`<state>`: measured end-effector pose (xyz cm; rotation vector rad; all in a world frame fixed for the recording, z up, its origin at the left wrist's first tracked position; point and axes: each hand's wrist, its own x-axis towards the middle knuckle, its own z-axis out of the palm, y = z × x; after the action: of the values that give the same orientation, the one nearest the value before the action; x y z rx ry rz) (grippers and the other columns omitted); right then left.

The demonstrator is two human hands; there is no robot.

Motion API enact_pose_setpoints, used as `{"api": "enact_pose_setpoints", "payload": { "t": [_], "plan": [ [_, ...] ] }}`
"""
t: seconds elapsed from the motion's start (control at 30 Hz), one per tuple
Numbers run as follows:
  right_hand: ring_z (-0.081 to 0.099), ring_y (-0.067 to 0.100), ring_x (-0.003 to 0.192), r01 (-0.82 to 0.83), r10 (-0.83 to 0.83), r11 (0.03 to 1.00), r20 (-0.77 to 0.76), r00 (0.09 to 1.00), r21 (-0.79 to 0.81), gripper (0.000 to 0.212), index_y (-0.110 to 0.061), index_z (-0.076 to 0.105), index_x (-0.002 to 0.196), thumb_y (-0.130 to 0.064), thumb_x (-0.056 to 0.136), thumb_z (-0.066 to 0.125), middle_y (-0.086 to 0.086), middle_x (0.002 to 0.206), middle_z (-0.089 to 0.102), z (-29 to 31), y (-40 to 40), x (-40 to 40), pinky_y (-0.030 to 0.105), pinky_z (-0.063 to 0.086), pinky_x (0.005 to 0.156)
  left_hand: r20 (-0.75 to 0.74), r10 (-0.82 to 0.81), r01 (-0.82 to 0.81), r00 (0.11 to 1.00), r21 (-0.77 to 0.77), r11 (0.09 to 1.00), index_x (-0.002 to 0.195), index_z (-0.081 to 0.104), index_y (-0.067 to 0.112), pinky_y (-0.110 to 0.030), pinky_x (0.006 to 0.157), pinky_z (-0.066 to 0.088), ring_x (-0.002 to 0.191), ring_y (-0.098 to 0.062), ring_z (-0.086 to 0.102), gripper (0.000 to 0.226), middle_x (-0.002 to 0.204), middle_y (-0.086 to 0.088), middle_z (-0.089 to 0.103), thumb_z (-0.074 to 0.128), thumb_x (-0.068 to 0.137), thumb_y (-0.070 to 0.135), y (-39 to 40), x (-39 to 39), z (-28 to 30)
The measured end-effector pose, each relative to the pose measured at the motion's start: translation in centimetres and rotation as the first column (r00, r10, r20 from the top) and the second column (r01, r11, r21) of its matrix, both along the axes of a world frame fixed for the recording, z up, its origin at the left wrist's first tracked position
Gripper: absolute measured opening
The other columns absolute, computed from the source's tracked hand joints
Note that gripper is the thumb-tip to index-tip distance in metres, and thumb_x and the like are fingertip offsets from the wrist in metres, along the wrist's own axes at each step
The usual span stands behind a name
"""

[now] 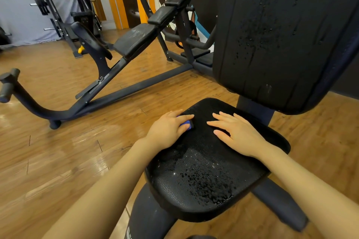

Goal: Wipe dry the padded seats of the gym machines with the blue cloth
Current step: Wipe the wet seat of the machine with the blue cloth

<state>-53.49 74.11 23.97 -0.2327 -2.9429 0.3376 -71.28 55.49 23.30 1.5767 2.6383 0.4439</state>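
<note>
A person's two bare hands rest on the black padded seat (204, 170) at lower centre of the frame, which is beaded with water droplets, thickest toward its near edge. The seat's long axis runs from the bottom of the frame up and slightly right toward the backrest (281, 35), its narrower end pointing at that upright pad. The left hand (169, 130) sits at the seat's upper left edge, fingers curled over the blue cloth (187, 124), which is bunched small beneath them; only a sliver of blue shows between the fingertips, pointing right toward the middle of the seat. The right hand (237, 134) lies flat on the pad just right of the cloth, fingers straight and spread apart, tips aimed left toward the other hand, holding nothing. The two hands are near each other but not touching. The backrest, tall and black, fills the upper right of the frame and is streaked with droplets and run marks; it stands close behind the seat. To the left, across the wooden floor (58, 151), an inclined bench machine (134, 40) with black pads and a dark steel frame stretches from centre left to upper centre, well apart from the seat. A weight rack (56, 2) stands in the upper left corner.
</note>
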Motion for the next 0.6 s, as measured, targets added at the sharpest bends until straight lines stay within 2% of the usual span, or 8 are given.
{"api": "enact_pose_setpoints", "payload": {
  "t": [0.13, 0.23, 0.33, 0.47, 0.53, 0.6],
  "plan": [
    [0.014, 0.004, 0.147, 0.001, -0.002, 0.999, -0.013, 1.000, -0.042, 0.041, -0.040, 0.043, 0.143, -0.044, 0.102, 0.039, -0.011, 0.158, 0.028, 0.0, 0.3, 0.1, 0.032, 0.007, 0.119, 0.021, -0.020, 0.020, 1.000, -0.012, 1.000, 0.143, 0.044, 0.039, -0.029, 0.109, 0.030, 0.142, -0.019, 0.032, 0.041, 0.155, -0.003, 0.036, 0.043, 0.102, 0.040, -2.0, 0.6, 0.5],
    [0.017, 0.005, 0.147, 0.026, -0.028, 0.998, -0.034, 0.999, -0.050, 0.042, -0.038, 0.046, 0.142, -0.046, 0.100, 0.043, -0.009, 0.157, 0.030, 0.0, 0.4, 0.2, 0.030, 0.008, 0.118, 0.043, -0.019, 0.020, 0.999, -0.020, 1.000, 0.140, 0.046, 0.041, -0.027, 0.108, 0.031, 0.142, -0.015, 0.033, 0.044, 0.155, 0.003, 0.035, 0.041, 0.099, 0.053, -5.1, 1.1, 0.5],
    [0.015, 0.011, 0.148, 0.060, -0.062, 0.998, -0.040, 0.997, -0.033, 0.044, -0.037, 0.046, 0.142, -0.047, 0.099, 0.044, -0.007, 0.158, 0.029, 0.0, 0.2, 0.2, 0.032, 0.008, 0.119, 0.070, -0.053, 0.049, 0.996, 0.057, 0.997, 0.136, 0.051, 0.042, -0.027, 0.113, 0.028, 0.142, -0.014, 0.034, 0.063, 0.153, 0.006, 0.038, 0.027, 0.085, 0.071, -8.8, 2.3, 0.0],
    [0.016, 0.014, 0.149, 0.081, -0.082, 0.997, -0.038, 0.996, -0.015, 0.044, -0.038, 0.045, 0.142, -0.048, 0.099, 0.044, -0.006, 0.158, 0.029, -0.2, 0.0, 0.0, 0.036, 0.010, 0.119, 0.051, -0.104, 0.097, 0.993, 0.124, 0.988, 0.137, 0.045, 0.050, -0.026, 0.115, 0.017, 0.146, -0.011, 0.018, 0.069, 0.151, 0.018, 0.028, 0.011, 0.085, 0.080, -10.5, 3.4, -0.7],
    [0.016, 0.014, 0.149, 0.086, -0.086, 0.996, -0.038, 0.996, -0.011, 0.044, -0.038, 0.045, 0.142, -0.047, 0.099, 0.044, -0.006, 0.157, 0.030, -0.2, 0.0, -0.1, 0.037, 0.011, 0.119, 0.047, -0.102, 0.096, 0.994, 0.118, 0.988, 0.138, 0.043, 0.050, -0.027, 0.116, 0.016, 0.148, -0.015, 0.016, 0.066, 0.152, 0.015, 0.028, 0.010, 0.088, 0.078, -9.3, 3.3, -0.6],
    [0.016, 0.014, 0.148, 0.091, -0.092, 0.996, -0.039, 0.995, -0.015, 0.043, -0.039, 0.046, 0.141, -0.047, 0.099, 0.045, -0.006, 0.157, 0.031, -0.2, 0.0, -0.2, 0.039, 0.010, 0.120, 0.004, -0.113, 0.112, 0.994, 0.094, 0.989, 0.138, 0.048, 0.043, -0.037, 0.118, 0.020, 0.147, -0.026, 0.023, 0.063, 0.154, 0.004, 0.036, 0.017, 0.092, 0.071, -7.5, 3.0, -0.5]
  ]
}}
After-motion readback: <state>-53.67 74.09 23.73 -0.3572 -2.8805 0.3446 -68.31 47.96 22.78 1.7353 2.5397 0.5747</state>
